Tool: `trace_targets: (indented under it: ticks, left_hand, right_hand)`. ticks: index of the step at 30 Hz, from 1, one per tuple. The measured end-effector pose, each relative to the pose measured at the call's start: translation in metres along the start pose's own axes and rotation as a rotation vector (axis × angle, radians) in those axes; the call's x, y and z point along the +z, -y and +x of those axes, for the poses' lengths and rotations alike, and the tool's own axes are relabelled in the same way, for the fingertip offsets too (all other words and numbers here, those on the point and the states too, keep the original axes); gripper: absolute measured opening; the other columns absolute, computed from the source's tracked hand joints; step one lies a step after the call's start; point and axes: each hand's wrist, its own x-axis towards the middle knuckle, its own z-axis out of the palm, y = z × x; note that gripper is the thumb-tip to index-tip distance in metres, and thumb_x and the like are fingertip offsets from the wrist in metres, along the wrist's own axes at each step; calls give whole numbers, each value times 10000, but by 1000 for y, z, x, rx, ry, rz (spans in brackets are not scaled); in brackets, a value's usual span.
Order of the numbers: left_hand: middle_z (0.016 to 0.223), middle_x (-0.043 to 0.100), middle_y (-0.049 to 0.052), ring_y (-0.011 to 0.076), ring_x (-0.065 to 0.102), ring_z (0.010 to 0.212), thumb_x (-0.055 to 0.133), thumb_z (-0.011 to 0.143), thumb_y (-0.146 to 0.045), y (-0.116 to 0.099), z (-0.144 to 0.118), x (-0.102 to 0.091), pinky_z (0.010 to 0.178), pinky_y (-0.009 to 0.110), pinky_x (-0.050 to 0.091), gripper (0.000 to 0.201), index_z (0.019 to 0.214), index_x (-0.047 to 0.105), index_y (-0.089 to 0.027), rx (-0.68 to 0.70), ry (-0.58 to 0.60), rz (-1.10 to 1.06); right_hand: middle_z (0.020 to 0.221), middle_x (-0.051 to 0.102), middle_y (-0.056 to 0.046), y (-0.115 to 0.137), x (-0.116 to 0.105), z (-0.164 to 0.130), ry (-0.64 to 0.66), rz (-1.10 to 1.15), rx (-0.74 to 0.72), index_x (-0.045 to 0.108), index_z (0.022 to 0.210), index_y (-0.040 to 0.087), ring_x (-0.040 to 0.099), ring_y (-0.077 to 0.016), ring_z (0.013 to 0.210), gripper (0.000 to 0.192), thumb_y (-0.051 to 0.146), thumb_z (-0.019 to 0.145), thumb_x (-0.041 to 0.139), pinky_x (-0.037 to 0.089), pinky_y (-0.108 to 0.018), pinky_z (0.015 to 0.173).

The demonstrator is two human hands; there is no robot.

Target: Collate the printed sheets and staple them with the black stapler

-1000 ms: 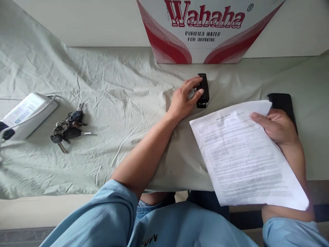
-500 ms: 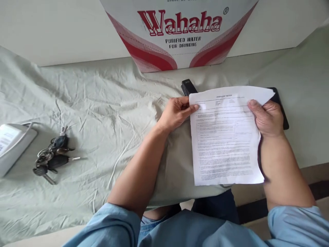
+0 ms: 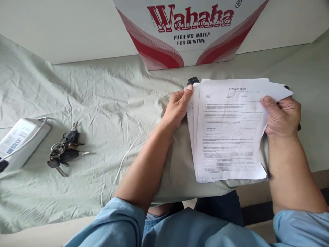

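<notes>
Printed sheets (image 3: 228,133) held above the tabletop (image 3: 102,113) edge, slightly fanned. Left hand (image 3: 177,109) grip pinches their upper left corner; right hand (image 3: 282,115) grip clamps the upper right edge. Black stapler (image 3: 193,81) just behind.

Both hands hold a sheaf of printed papers (image 3: 228,130) just above the counter (image 3: 102,103), which is draped in a wrinkled pale green cloth. The left hand (image 3: 177,108) pinches the sheets at their upper left corner, where the edges fan apart slightly; the right hand (image 3: 281,115) grips the upper right edge, thumb on top. A black stapler (image 3: 193,81) peeks out just behind the papers' top left corner. Behind it stands a Wahaha water carton (image 3: 190,31). Well off to the left lie a bunch of keys (image 3: 64,152) and, beside them, a white device (image 3: 20,140) with a cable.
</notes>
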Motion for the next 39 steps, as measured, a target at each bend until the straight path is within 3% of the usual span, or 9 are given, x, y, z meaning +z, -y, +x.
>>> trace_targets:
  ticks: [6,15,21,27,31,35,39]
  left_hand:
    - [663,427,-8,157,604,697,601,956,-1037,-1,-3,2,650,301,493,833,805,594,-218,-33,-14,20]
    - [675,488,0,161,614,752,641,1027,-940,-6,-5,7,633,273,447,764,795,600,-213,-21,36,-43]
    - [686,526,-4,145,564,699,671,1020,-927,-6,-4,7,613,285,436,748,781,588,-222,47,63,-37]
    - [678,485,-4,172,569,710,767,987,-882,-2,-2,4,597,320,452,728,729,521,-247,73,-12,26]
    - [699,476,9,193,578,754,755,1033,-830,-1,-2,3,643,336,495,688,739,524,-253,117,-41,74]
    - [705,448,12,187,540,731,729,1068,-790,-4,-4,4,669,347,510,689,714,490,-249,135,-47,136]
    - [726,449,13,203,557,765,777,1052,-749,-6,-5,4,708,354,516,642,736,530,-247,125,-44,162]
  right_hand:
    - [814,810,-1,10,10,-7,-20,-21,-103,882,834,252,831,-296,931,547,683,600,1123,672,-632,1104]
    - [931,876,-20,11,8,-12,-51,-87,-112,941,933,271,796,-259,853,542,680,619,1109,704,-563,968]
    - [813,803,7,10,8,-11,-28,-104,-113,911,840,262,702,-200,770,499,673,634,1105,686,-470,886]
    - [781,766,20,15,13,-15,-41,-112,-132,896,834,268,652,-187,742,460,655,677,1089,645,-425,816]
    - [776,757,26,10,13,-8,-126,-134,-227,878,868,269,641,-195,725,560,738,638,1081,617,-436,787]
    - [693,678,40,6,8,-1,-224,-137,-299,826,798,256,537,-154,645,621,789,607,1081,534,-380,689]
    - [678,658,37,9,8,-3,-209,-140,-286,810,785,252,503,-144,622,614,782,621,1073,445,-343,624]
